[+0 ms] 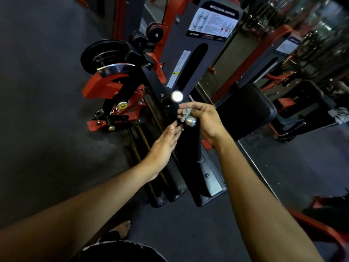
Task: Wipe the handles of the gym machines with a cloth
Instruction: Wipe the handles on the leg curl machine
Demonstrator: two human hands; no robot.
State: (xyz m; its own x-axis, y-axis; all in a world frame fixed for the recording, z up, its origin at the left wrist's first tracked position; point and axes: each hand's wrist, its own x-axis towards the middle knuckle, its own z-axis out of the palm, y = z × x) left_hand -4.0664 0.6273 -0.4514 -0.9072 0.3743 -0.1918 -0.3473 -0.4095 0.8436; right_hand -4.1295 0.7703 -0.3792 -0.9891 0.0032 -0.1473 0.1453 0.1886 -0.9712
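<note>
A black padded machine handle (191, 146) with a chrome end cap (191, 121) rises toward me at the centre. My right hand (204, 120) holds a small grey cloth (186, 112) bunched in its fingers just above and left of the cap. My left hand (166, 146) lies with straight fingers along the handle's left side, fingertips near the cap. A second chrome-capped handle (177, 96) shines a little farther away on the black arm.
A red and black machine frame (111, 87) with weight plates (105, 53) stands to the left. A black seat pad (245, 112) sits to the right, with more red machines behind. A grey upright with an instruction placard (213, 21) rises ahead. Dark rubber floor (41, 110) lies left.
</note>
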